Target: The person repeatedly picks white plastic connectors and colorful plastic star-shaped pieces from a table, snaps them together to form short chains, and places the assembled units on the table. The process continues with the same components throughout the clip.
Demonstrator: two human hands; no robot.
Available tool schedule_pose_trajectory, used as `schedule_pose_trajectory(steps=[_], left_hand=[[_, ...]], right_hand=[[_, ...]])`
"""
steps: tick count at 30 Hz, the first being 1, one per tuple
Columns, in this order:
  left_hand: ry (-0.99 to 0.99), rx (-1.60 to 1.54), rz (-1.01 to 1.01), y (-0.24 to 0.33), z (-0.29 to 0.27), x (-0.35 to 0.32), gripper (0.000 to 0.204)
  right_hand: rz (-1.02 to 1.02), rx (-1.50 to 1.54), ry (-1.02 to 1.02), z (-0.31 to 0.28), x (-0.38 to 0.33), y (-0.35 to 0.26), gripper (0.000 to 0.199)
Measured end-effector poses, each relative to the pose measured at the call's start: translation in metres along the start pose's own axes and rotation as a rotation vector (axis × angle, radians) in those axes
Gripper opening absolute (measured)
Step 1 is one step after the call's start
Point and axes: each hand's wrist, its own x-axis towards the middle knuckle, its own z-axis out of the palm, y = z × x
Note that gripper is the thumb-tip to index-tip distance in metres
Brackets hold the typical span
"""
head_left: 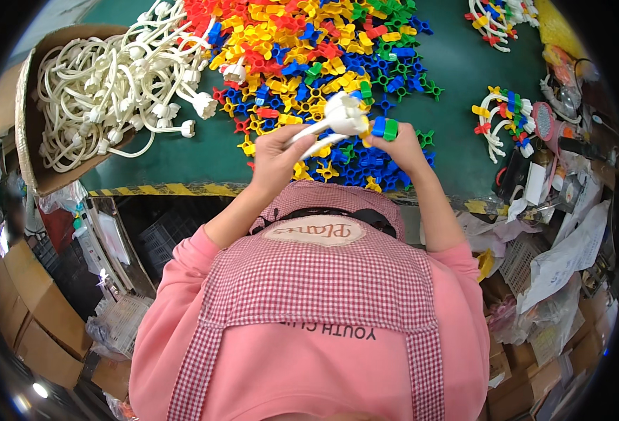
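Observation:
My left hand (276, 158) is closed around a white plastic tube (316, 129) with a flower-shaped cup (346, 112) at its end; a second white length runs beneath it. Small yellow, blue and green plastic clips (385, 128) sit in the fingers of my right hand (404, 147), right up against the white cup. Whether the clips are fixed to the cup, I cannot tell. Under and beyond both hands spreads a heap of red, yellow, blue and green star-shaped plastic pieces (316, 59).
At the left, a tilted cardboard box (27, 133) overflows with white flower-ended tubes (113, 91). Tubes fitted with coloured clips (502, 116) lie at the right on the green table (457, 77). Beyond them are a pink round-headed brush (543, 121) and clutter. Yellow-black tape (176, 189) edges the table.

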Motion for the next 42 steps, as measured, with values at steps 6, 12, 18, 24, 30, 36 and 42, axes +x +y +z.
schedule_pose_trajectory(steps=[6, 12, 18, 24, 30, 36, 42], left_hand=[[-0.171, -0.162, 0.024, 0.0, -0.001, 0.006, 0.018], [-0.268, -0.216, 0.076, 0.0, -0.023, 0.002, 0.019], [-0.138, -0.296, 0.187, -0.009, -0.05, -0.001, 0.02], [0.171, -0.217, 0.126, -0.006, -0.061, 0.012, 0.018], [0.206, -0.22, 0.114, -0.009, -0.068, 0.025, 0.021], [0.038, -0.373, 0.112, -0.007, -0.06, 0.032, 0.021], [-0.115, -0.695, 0.146, -0.003, -0.036, 0.04, 0.032]], right_hand=[[-0.05, 0.133, -0.273, 0.001, -0.002, -0.016, 0.031], [-0.12, 0.094, -0.373, 0.023, 0.021, -0.026, 0.052], [-0.057, 0.066, -0.824, 0.04, 0.062, -0.053, 0.054], [-0.138, 0.053, -0.114, 0.039, 0.153, -0.052, 0.037], [-0.232, -0.575, 0.301, 0.046, 0.16, -0.047, 0.034], [-0.391, -0.077, -0.054, 0.04, 0.064, -0.075, 0.031], [0.037, 0.403, -0.287, 0.034, 0.032, -0.054, 0.03]])
